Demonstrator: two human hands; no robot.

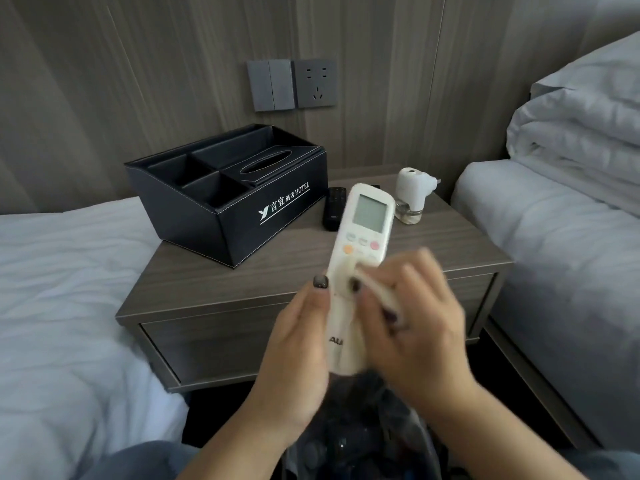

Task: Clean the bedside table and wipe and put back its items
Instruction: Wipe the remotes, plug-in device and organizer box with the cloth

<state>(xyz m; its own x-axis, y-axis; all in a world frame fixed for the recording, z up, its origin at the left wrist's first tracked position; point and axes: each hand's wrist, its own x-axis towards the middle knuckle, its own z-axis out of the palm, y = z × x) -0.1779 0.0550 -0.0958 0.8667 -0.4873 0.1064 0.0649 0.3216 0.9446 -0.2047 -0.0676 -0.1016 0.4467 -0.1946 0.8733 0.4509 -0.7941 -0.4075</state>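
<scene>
White air-conditioner remote (363, 233) being held upright above front edge of bedside table (277, 282), screen facing camera. Left hand (301, 344) wrapping lower body of remote from the left, thumb lying up along its edge, fingers curling behind. Right hand (415, 320) blurred with motion, fingers bent, pinching a small white wipe (381, 292) and pressing it against lower face of remote, below the buttons.

Standing on tabletop: black leather organiser box (225, 192) with tissue slot, sitting at left rear, one front corner nearly reaching left edge. Black TV remote (334, 207) lying just right of box, partly hidden behind white remote. White plug-in mosquito repellent (414, 195) standing at right rear, apart from black remote.

Bare wood showing across front and right of tabletop. Beds (69, 271) flanking table closely on both sides, mattress edges touching or nearly touching its sides. Switch and socket panel (292, 84) sitting on wall above. Dark bag (356, 427) lying below hands, contents unclear.
</scene>
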